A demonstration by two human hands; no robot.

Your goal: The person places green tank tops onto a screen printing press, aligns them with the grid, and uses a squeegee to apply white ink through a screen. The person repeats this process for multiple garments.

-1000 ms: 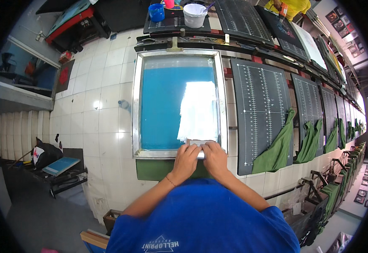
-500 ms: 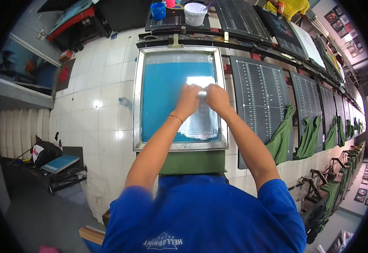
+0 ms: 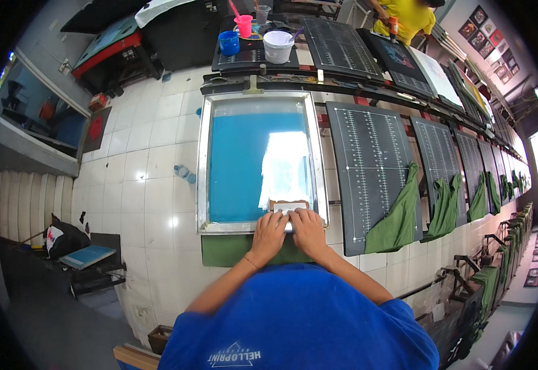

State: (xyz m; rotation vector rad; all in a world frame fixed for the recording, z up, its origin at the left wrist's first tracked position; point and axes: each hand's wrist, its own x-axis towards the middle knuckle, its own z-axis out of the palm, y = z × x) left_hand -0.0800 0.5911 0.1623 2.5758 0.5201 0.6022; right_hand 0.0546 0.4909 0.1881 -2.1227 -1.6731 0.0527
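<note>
A screen-printing frame (image 3: 203, 166) with a silver metal rim lies in front of me, its mesh (image 3: 235, 169) mostly blue. Down the right part of the mesh runs a bright white stretch (image 3: 285, 163), ink or glare. At the near end of the mesh is a squeegee (image 3: 290, 205) with a pale handle. Side by side, my left hand (image 3: 269, 235) and my right hand (image 3: 308, 234) are closed on its handle, fingers curled over the top. Green fabric (image 3: 219, 250) shows below the frame's near edge, between it and my body.
Black printing boards (image 3: 377, 148) stretch away on the right, several draped with green fabric (image 3: 398, 219). Beyond the rail stand a white tub (image 3: 279, 49), a blue cup (image 3: 229, 44) and a pink cup (image 3: 243, 26). A person in yellow (image 3: 408, 24) holds an orange tool. A bottle (image 3: 185, 174) lies on the floor.
Both my hands have drawn the squeegee toward me, from the middle of the mesh to its near end. A longer white stretch now shows behind it. My view has shifted slightly.
</note>
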